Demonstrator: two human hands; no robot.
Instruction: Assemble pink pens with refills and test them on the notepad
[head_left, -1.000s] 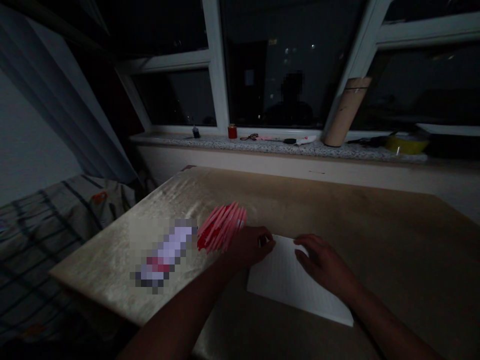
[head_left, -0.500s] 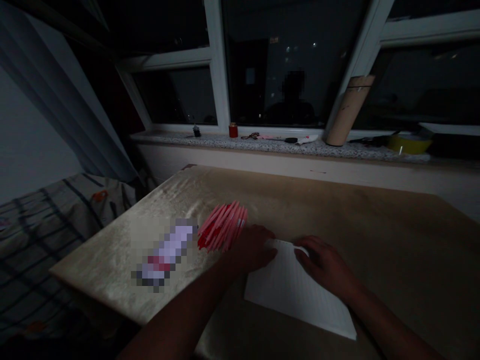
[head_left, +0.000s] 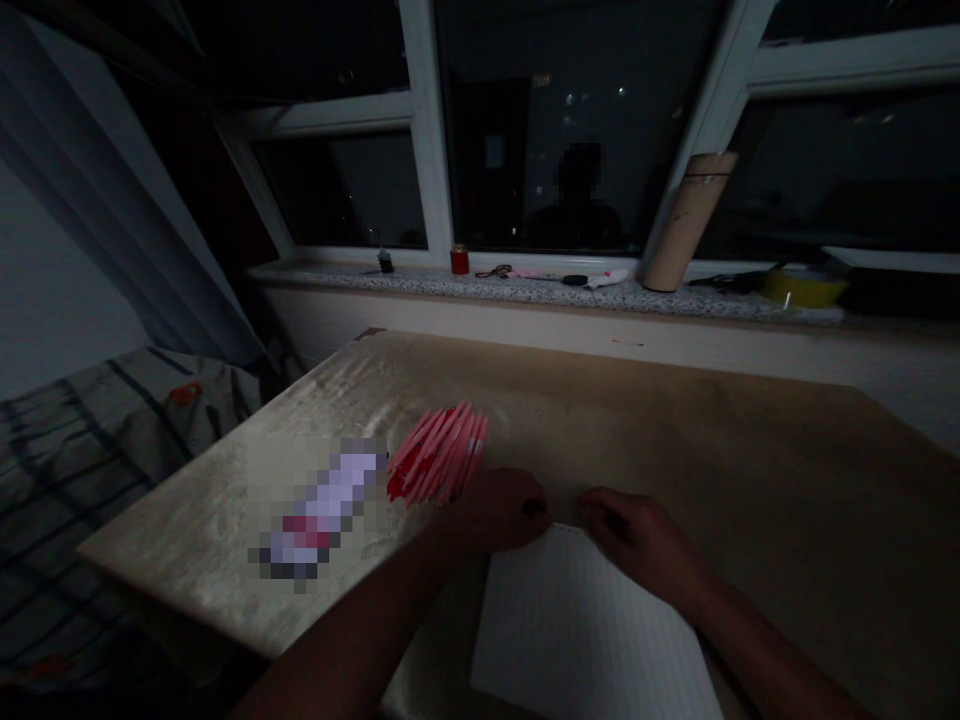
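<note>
The table (head_left: 697,430) has a dull tan top, paler and shinier toward its left side, where light catches creases and smears, and browner to the right. Ruled white paper (head_left: 592,630) lies at its near side, running out of the bottom of view, with a row of small dark marks along its far edge. The left hand (head_left: 514,512) is at that edge's left end, fingers curled round toward the thumb; the right hand (head_left: 630,530) is at its right end, fingers bent and close together. Whether either pinches the paper is too dark to tell. Beside the left hand lies a heap of pink sticks (head_left: 442,455), with a pixelated lilac object (head_left: 326,505) to its left. Behind, a speckled windowsill (head_left: 420,285) holds a small dark bottle (head_left: 385,262), a red jar (head_left: 460,262), a tan cylinder (head_left: 690,225) and a yellow roll (head_left: 804,290) below black window panes (head_left: 555,130). A grey-blue curtain (head_left: 112,180) hangs at left above checked cloth (head_left: 90,440).
</note>
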